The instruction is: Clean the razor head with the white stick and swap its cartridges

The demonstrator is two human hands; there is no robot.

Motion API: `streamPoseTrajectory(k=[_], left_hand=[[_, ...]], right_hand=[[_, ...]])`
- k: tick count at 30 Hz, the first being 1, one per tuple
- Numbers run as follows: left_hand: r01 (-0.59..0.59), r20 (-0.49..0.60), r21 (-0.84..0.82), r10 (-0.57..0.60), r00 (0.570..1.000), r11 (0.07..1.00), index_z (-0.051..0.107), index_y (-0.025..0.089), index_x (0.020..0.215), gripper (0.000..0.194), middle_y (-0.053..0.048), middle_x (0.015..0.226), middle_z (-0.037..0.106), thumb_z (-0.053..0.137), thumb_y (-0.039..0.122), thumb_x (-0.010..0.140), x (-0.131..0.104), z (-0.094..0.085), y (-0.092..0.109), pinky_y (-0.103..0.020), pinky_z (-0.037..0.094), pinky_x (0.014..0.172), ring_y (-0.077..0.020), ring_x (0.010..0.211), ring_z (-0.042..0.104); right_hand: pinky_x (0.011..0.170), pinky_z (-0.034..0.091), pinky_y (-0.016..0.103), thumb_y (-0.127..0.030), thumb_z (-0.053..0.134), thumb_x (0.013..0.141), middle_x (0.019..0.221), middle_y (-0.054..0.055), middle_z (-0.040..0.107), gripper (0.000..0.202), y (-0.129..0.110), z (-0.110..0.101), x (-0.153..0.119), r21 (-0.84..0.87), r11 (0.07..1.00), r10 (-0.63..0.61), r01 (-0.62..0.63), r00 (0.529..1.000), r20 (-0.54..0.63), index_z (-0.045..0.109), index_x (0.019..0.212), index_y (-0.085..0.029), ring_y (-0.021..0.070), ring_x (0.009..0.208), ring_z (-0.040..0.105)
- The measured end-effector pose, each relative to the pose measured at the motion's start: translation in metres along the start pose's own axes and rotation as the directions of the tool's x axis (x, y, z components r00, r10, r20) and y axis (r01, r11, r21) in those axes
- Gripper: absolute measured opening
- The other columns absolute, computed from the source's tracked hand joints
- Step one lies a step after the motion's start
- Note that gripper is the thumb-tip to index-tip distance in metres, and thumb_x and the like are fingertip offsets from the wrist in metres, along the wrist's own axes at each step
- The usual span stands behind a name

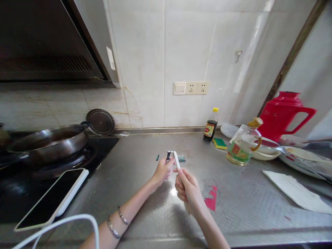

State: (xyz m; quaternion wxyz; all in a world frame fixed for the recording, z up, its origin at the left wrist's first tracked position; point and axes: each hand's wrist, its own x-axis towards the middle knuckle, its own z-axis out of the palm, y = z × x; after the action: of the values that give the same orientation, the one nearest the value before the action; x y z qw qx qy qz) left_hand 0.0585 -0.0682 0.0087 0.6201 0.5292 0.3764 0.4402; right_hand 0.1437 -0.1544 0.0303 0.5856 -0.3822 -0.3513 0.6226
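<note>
A steel pan (61, 145) sits on a black cooktop (15, 193) beneath a range hood (44, 41) in a kitchen; a metal bench (135, 147) lines the tiled wall (145, 62); a sauce bottle (210, 128), sponge (220, 143) and red jug (278, 116) occupy its right side.

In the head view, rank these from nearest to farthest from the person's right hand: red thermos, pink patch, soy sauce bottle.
From the right hand:
1. Pink patch, just to its right.
2. Soy sauce bottle, farther back, slightly right.
3. Red thermos, far right, toward the back.
</note>
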Motion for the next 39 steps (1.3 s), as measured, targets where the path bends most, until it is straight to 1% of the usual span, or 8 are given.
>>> streamPoseTrajectory(k=[4, 11, 18, 22, 28, 34, 36, 39], left_hand=[[-0.008, 0.058, 0.004, 0.008, 0.998, 1.000, 0.042, 0.019, 0.067, 0.042, 0.012, 0.035, 0.029, 0.055, 0.059, 0.070, 0.000, 0.000, -0.001, -0.016, 0.014, 0.026, -0.0034, 0.026, 0.021], [0.007, 0.003, 0.014, -0.007, 1.000, 1.000, 0.045, 0.019, 0.071, 0.039, 0.012, 0.036, 0.030, 0.056, 0.056, 0.071, 0.003, -0.004, -0.003, -0.016, 0.012, 0.027, -0.0030, 0.026, 0.021], [0.041, 0.057, -0.024, -0.040, 0.998, 0.999, 0.042, 0.019, 0.068, 0.045, 0.011, 0.035, 0.031, 0.058, 0.061, 0.066, 0.000, 0.003, -0.005, -0.018, 0.012, 0.028, -0.0031, 0.025, 0.021], [0.040, 0.013, 0.005, -0.041, 0.999, 0.999, 0.042, 0.019, 0.067, 0.040, 0.011, 0.036, 0.030, 0.058, 0.056, 0.070, 0.000, 0.002, -0.003, -0.018, 0.011, 0.029, -0.0024, 0.026, 0.021], [0.033, 0.019, 0.025, -0.034, 0.999, 0.999, 0.041, 0.019, 0.064, 0.037, 0.010, 0.037, 0.030, 0.060, 0.049, 0.071, 0.000, 0.004, -0.004, -0.019, 0.014, 0.030, -0.0031, 0.027, 0.025], [-0.005, 0.035, 0.029, 0.004, 0.999, 1.000, 0.045, 0.017, 0.066, 0.038, 0.011, 0.037, 0.030, 0.058, 0.052, 0.071, 0.002, 0.001, -0.002, -0.018, 0.013, 0.029, -0.0028, 0.027, 0.023], [-0.004, 0.032, 0.033, 0.003, 0.999, 0.999, 0.046, 0.017, 0.067, 0.037, 0.011, 0.037, 0.030, 0.056, 0.052, 0.072, 0.002, -0.001, -0.001, -0.018, 0.013, 0.028, -0.0028, 0.026, 0.023], [0.010, 0.052, 0.027, -0.011, 0.999, 1.000, 0.045, 0.018, 0.069, 0.035, 0.011, 0.037, 0.029, 0.055, 0.051, 0.074, 0.002, -0.002, -0.001, -0.017, 0.012, 0.028, -0.0028, 0.026, 0.021]], right_hand=[[0.029, 0.007, 0.013, -0.060, 0.064, 0.062, 0.044, -0.013, 0.031, 0.048, -0.006, 0.001, 0.003, 0.008, 1.000, -0.029, 0.029, 1.000, -0.012, 0.045, 0.082, -0.021, -0.0002, 0.030, 0.015], [0.030, 0.007, 0.012, -0.058, 0.061, 0.068, 0.047, -0.012, 0.033, 0.043, 0.001, 0.000, -0.002, -0.010, 1.000, -0.017, 0.017, 1.000, -0.013, 0.045, 0.081, -0.021, 0.0001, 0.033, 0.017], [0.029, 0.008, 0.013, -0.061, 0.064, 0.062, 0.044, -0.013, 0.032, 0.048, -0.003, 0.001, 0.000, 0.009, 1.000, -0.005, 0.005, 1.000, -0.019, 0.043, 0.078, -0.021, -0.0002, 0.030, 0.016], [0.029, 0.007, 0.012, -0.059, 0.063, 0.064, 0.045, -0.012, 0.034, 0.046, 0.004, 0.003, -0.005, 0.009, 1.000, 0.015, -0.015, 1.000, -0.015, 0.042, 0.076, -0.021, -0.0001, 0.032, 0.017], [0.029, 0.007, 0.013, -0.058, 0.064, 0.064, 0.045, -0.013, 0.032, 0.045, -0.004, 0.007, -0.002, 0.043, 0.999, -0.006, 0.005, 1.000, 0.015, 0.044, 0.080, -0.021, -0.0002, 0.031, 0.015], [0.030, 0.007, 0.013, -0.056, 0.059, 0.071, 0.048, -0.011, 0.033, 0.039, 0.013, 0.002, -0.008, -0.004, 0.999, 0.033, -0.033, 0.998, 0.048, 0.043, 0.076, -0.020, 0.0003, 0.032, 0.017], [0.030, 0.008, 0.014, -0.055, 0.055, 0.075, 0.048, -0.011, 0.033, 0.036, 0.012, -0.002, -0.009, -0.046, 0.999, -0.009, 0.011, 0.998, 0.058, 0.046, 0.079, -0.020, 0.0008, 0.031, 0.016], [0.032, 0.018, 0.017, -0.055, 0.049, 0.079, 0.051, -0.009, 0.038, 0.036, 0.000, -0.014, -0.003, -0.206, 0.958, -0.199, 0.201, 0.979, 0.029, 0.051, 0.087, -0.020, 0.0034, 0.032, 0.026]])
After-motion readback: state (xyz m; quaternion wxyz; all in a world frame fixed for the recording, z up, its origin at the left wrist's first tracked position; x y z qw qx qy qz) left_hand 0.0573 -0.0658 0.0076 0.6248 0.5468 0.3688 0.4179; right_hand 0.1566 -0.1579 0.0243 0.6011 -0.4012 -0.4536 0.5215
